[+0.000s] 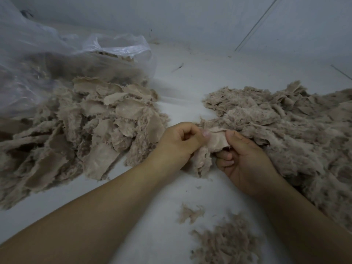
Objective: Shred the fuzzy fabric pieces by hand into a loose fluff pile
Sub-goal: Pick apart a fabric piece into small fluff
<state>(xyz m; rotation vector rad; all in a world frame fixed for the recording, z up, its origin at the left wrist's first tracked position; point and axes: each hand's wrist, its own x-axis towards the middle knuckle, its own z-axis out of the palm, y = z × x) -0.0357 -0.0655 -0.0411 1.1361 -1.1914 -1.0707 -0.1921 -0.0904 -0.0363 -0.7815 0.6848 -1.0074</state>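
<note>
Fabric piece (217, 140) sits pinched between your left hand (181, 143) and right hand (245, 159), both closed on it, above the white table (171, 206), between the uncut heap (85, 130) and the fluff pile (285, 130).

Single head-worn wide-angle view: looks forward and down, close over the pale floor (190, 88); wall far, forearms entering near.
</note>
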